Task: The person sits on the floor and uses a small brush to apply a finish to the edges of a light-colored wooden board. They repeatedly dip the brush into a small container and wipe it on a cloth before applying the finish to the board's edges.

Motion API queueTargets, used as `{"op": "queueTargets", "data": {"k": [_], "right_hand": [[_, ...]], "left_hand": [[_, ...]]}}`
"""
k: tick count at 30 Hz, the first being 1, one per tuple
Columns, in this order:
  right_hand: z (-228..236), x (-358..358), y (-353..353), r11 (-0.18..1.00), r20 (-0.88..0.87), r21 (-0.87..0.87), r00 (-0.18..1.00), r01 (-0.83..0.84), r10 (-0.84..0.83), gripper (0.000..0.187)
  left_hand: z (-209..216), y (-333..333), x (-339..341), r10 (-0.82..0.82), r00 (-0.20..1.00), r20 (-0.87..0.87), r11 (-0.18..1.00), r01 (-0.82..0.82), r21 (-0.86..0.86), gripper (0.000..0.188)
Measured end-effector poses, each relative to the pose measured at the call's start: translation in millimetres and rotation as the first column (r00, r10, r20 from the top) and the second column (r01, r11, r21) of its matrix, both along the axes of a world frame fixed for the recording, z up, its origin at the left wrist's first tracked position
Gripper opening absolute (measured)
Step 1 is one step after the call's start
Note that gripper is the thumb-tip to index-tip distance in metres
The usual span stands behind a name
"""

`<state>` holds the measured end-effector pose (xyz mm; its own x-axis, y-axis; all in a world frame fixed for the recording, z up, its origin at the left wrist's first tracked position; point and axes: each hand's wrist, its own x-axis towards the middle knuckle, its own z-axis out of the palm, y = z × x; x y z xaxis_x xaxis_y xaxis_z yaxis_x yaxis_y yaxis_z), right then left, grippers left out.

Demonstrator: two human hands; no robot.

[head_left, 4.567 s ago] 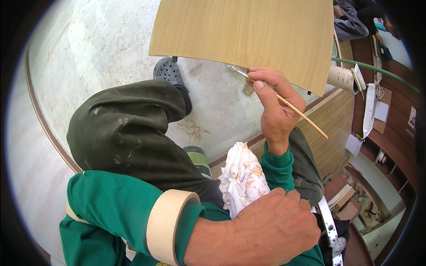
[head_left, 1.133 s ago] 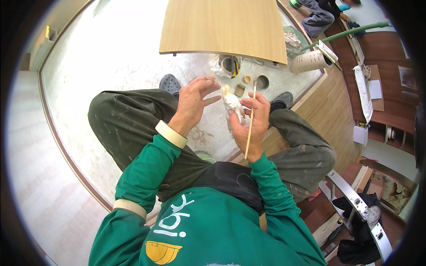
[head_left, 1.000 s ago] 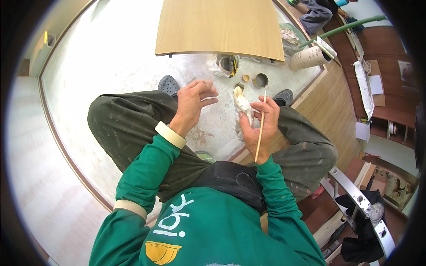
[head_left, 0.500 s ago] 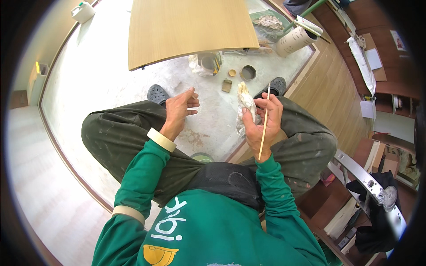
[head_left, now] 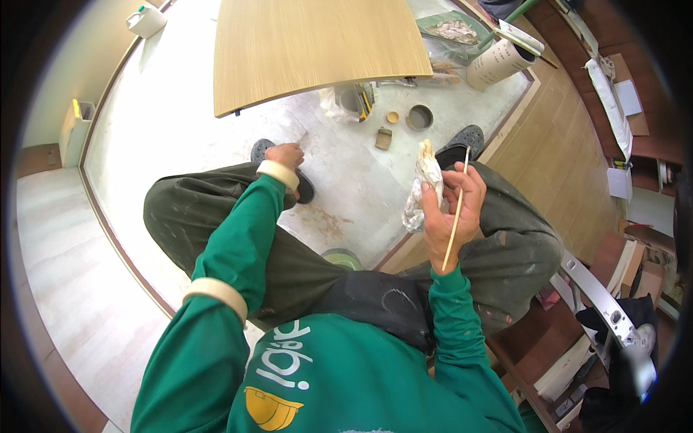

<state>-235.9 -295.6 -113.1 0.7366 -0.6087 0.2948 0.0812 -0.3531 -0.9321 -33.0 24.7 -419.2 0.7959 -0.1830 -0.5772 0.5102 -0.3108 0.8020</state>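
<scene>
My right hand (head_left: 455,220) holds a thin wooden stick (head_left: 453,229) with a pale tip, slanting across the fingers. A crumpled white wad (head_left: 421,193), like cloth or plastic with a yellowish top, is also held between that thumb and the fingers. Over by the left shoe (head_left: 261,149), my left hand (head_left: 286,154) is low with its fingers curled in. Whatever those fingers hold, if anything, is hidden. A roll of masking tape (head_left: 277,175) circles my left wrist, and another tape roll (head_left: 216,294) sits higher on the sleeve.
A wood-grain panel (head_left: 317,50) stands ahead. Near it lie a round dark tin (head_left: 419,117), a small yellow lid (head_left: 392,117), a square block (head_left: 383,138) and a plastic-wrapped tub (head_left: 345,102). A printed cylinder (head_left: 499,65) stands right. A metal ladder part (head_left: 599,299) is beside my right knee.
My left hand has moved forward to beside the left shoe, and its fingers have curled. My right hand keeps the stick and wad. The view has shifted slightly.
</scene>
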Motion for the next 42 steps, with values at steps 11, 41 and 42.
{"op": "queueTargets", "data": {"k": [11, 41, 42], "right_hand": [[-29, -8, -33, 0.992, -0.120, 0.008, 0.985, 0.128, -0.127, 0.038], [15, 19, 27, 0.928, 0.024, 0.371, 0.999, -0.044, 0.038, 0.048], [16, 21, 29, 0.924, 0.027, 0.381, 0.999, -0.035, 0.027, 0.048]], "left_hand": [[39, -53, 80, 0.783, 0.552, -0.287, 0.590, -0.805, 0.062, 0.017], [273, -139, -85, -0.523, 0.852, 0.010, 0.721, 0.449, -0.528, 0.070], [286, -138, -100, -0.486, 0.868, 0.100, 0.724, 0.464, -0.510, 0.076]]}}
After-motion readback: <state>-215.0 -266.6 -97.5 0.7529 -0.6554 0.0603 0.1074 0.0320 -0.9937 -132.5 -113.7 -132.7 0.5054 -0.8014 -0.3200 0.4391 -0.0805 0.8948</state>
